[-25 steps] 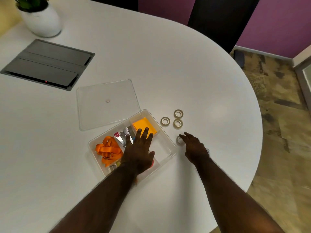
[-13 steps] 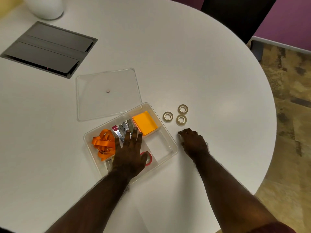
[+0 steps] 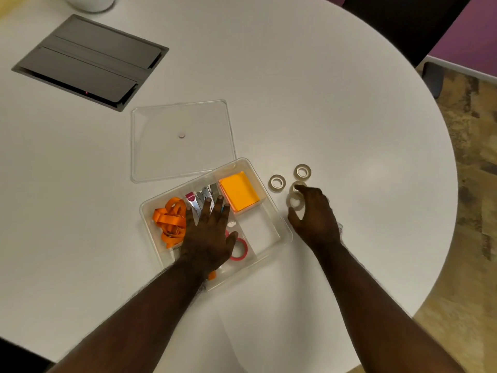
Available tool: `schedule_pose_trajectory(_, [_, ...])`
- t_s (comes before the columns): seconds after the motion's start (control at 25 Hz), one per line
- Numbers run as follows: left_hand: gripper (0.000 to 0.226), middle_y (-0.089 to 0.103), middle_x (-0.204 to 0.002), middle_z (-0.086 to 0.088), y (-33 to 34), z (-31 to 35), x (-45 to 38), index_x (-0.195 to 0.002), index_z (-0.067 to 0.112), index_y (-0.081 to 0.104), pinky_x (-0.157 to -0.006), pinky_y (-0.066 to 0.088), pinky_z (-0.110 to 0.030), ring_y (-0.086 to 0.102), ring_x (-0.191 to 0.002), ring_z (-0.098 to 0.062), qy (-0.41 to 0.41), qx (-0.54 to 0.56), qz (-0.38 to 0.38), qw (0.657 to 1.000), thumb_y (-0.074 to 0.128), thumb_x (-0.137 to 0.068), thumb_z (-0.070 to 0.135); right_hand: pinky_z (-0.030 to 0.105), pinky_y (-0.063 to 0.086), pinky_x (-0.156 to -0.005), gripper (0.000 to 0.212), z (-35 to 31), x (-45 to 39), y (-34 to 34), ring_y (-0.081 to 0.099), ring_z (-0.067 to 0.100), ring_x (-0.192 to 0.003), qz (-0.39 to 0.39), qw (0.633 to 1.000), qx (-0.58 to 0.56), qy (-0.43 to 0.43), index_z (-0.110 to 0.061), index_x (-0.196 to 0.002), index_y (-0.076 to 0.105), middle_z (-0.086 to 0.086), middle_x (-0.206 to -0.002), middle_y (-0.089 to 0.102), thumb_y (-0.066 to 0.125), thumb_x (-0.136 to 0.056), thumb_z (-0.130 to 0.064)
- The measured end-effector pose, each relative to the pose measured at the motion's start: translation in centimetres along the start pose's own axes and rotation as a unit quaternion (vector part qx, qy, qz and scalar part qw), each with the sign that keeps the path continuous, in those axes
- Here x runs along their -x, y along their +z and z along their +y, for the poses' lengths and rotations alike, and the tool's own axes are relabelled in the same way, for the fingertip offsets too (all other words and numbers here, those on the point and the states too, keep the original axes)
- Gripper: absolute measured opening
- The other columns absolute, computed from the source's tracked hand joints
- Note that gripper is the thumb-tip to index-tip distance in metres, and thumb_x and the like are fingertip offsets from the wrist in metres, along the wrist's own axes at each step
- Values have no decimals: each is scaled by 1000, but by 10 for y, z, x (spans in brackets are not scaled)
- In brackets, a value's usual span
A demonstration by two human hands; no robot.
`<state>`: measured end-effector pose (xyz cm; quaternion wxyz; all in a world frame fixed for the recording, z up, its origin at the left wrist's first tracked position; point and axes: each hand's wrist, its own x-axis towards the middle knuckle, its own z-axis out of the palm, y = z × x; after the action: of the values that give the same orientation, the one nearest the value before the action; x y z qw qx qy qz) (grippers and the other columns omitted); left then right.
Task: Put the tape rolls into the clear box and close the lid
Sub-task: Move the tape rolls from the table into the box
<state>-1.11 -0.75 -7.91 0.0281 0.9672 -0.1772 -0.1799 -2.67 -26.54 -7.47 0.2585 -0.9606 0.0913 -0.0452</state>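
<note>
The right hand (image 3: 313, 216) pinches one beige tape roll (image 3: 295, 201) between thumb and fingers, raised just right of the clear box (image 3: 285, 234). The left hand (image 3: 207, 232) lies flat, fingers spread, over the box contents and grips nothing. Three more beige tape rolls lie on the white table (image 3: 349, 117): one (image 3: 277, 182), one (image 3: 303, 171), and one (image 3: 297, 186) partly hidden. One red tape roll (image 3: 240, 250) sits inside the box. One lid (image 3: 183, 138) lies behind it. A second earlier, the held roll was on the table.

clear box (image 3: 279, 224) sits near the table (image 3: 322, 103) edge; lid (image 3: 183, 141) lies just beyond it, tape rolls (image 3: 277, 182) to its right.
</note>
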Motion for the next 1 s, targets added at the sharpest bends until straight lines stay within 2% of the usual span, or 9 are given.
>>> schedule_pose_trajectory(0.08, [72,-10,-162,-3,0,-4,-2,-152,25,-1,-118,-4,-59,-14,-148,-28,0,11,-4,1000,21,-93,59,33,44,-94,59,-24,1,-1,54,24,-111,-6,995,-31,-92,-18,-133,49,5,-124,58,67,-78,-24])
schedule_pose_trajectory(0.16, [70,-7,-163,-3,2,-7,-3,-152,26,4,-117,-1,-60,-12,-149,-28,-2,15,-4,1000,23,-93,58,31,46,-94,58,-47,8,9,54,23,-112,-70,987,-31,-139,-20,-134,47,4,-126,58,64,-80,-26])
schedule_pose_trajectory(0.24, [69,-6,-163,-3,3,-9,-4,-152,28,8,-115,-3,-60,-12,-149,-29,2,-3,-7,1000,22,-92,59,34,50,-94,56,-62,14,27,55,24,-114,-147,980,-9,-132,-21,-135,48,3,-130,58,66,-83,-26])
schedule_pose_trajectory(0.32, [69,-7,-163,-3,5,-10,-6,-152,31,8,-113,-9,-60,-13,-149,-30,6,-34,-16,999,18,-91,62,36,50,-97,55,-68,14,44,55,24,-119,-206,975,20,-85,-20,-136,48,3,-135,57,68,-86,-25])
schedule_pose_trajectory(0.44, [69,-8,-163,-2,7,-11,-7,-151,34,8,-111,-13,-59,-13,-148,-30,5,-40,-23,999,16,-89,65,38,53,-95,49,-69,9,58,58,25,-114,-245,966,66,-38,-18,-131,49,6,-129,60,68,-86,-24])
schedule_pose_trajectory(0.56, [70,-9,-162,-3,8,-11,-7,-151,35,7,-111,-13,-60,-14,-148,-30,5,-35,-23,999,16,-89,65,39,55,-91,41,-68,5,66,59,26,-108,-265,960,83,-23,-16,-123,51,7,-123,62,68,-86,-21])
schedule_pose_trajectory(0.68, [71,-11,-162,-2,7,-10,-8,-151,34,5,-114,-8,-61,-15,-148,-29,-5,-24,-35,999,15,-89,66,37,55,-88,33,-69,2,72,58,25,-106,-248,962,103,-51,-15,-118,53,7,-122,61,66,-88,-19])
schedule_pose_trajectory(1.0, [71,-11,-162,-3,5,-11,-9,-151,34,5,-115,-6,-62,-14,-148,-29,3,-25,-37,999,14,-89,65,36,54,-89,38,-64,4,70,60,25,-108,-229,968,84,-49,-13,-119,55,8,-125,61,70,-86,-25])
